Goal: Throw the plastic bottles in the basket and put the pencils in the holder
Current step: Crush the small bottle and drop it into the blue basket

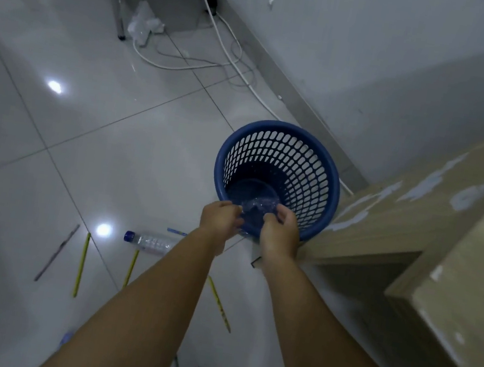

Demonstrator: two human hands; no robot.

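Both hands, left [220, 218] and right [279, 233], pinching crushed bottle [256, 214] over basket [329, 165] rim, positioned for drop. Second bottle [150, 243], pencils [81, 264] on floor.

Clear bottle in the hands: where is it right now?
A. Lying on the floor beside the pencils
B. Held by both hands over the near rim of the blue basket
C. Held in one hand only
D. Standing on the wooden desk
B: the left hand and right hand both grip the crumpled bottle over the near rim of the blue basket.

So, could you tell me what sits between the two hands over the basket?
A crumpled clear plastic bottle, gripped by left hand and right hand, in the head view.
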